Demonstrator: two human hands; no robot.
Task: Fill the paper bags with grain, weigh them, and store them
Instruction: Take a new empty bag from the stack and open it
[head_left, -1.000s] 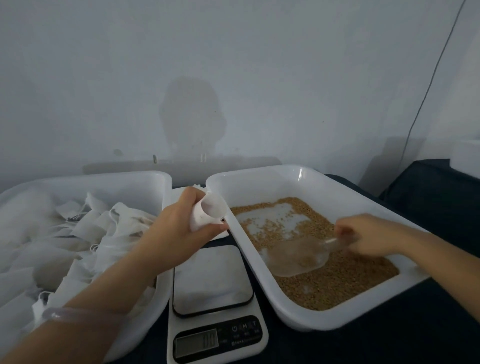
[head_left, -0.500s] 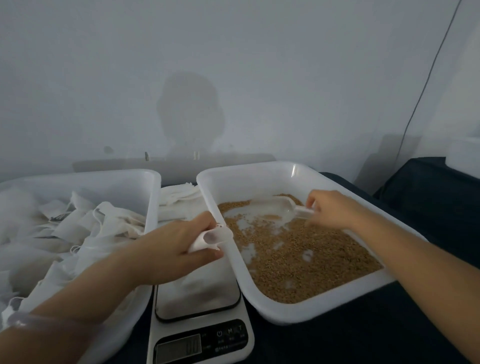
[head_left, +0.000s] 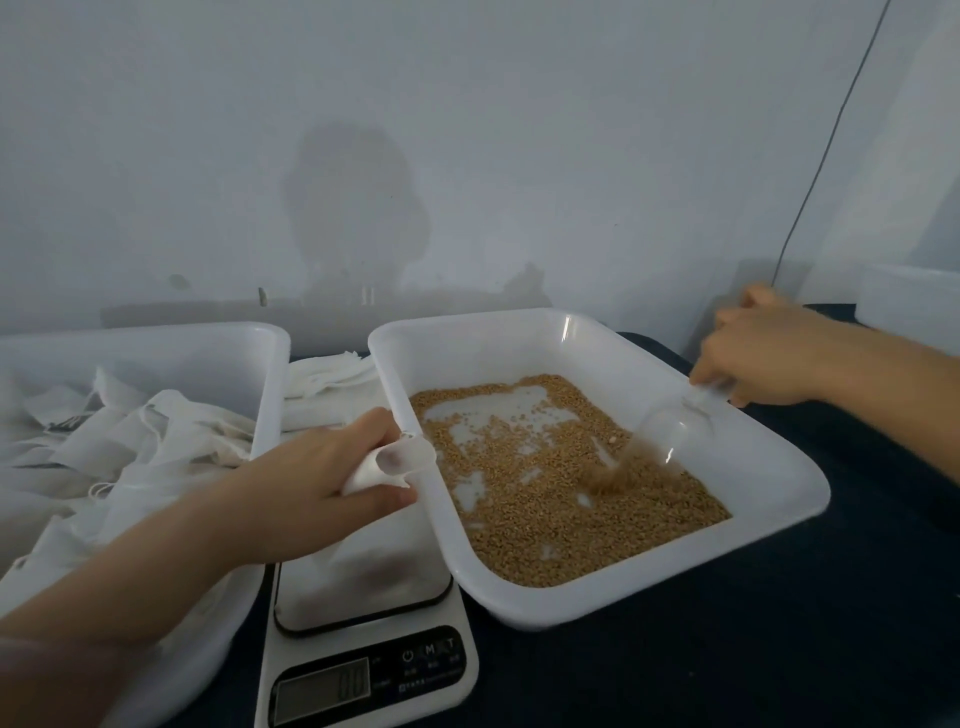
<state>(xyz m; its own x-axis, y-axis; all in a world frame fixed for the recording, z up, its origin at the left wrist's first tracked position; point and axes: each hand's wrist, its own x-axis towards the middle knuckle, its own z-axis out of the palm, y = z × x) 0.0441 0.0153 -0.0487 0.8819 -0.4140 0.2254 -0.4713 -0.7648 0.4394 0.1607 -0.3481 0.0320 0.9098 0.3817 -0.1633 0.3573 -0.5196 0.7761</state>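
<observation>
My left hand (head_left: 317, 467) grips a small white paper bag (head_left: 402, 460) with its mouth held open, right at the left rim of the white grain tray (head_left: 779, 499). Brown grain (head_left: 571, 493) covers most of the tray floor, with bare patches toward the back. My right hand (head_left: 763, 348) holds the handle of a clear plastic scoop (head_left: 670, 426) over the tray's right side. The scoop tilts down and grain is spilling from it into the tray. A white digital scale (head_left: 363, 587) sits below my left hand, its display reading 0.0.
A second white tray (head_left: 218, 343) on the left holds several crumpled white bags (head_left: 156, 436). More flat white bags (head_left: 332, 374) lie between the two trays at the back. Everything stands on a dark cloth (head_left: 727, 649). A grey wall is close behind, and a white box (head_left: 909, 301) sits far right.
My right hand swung the scoop from the tray's back left to its right side, tipping grain out. My left hand with the bag stayed at the tray's left rim.
</observation>
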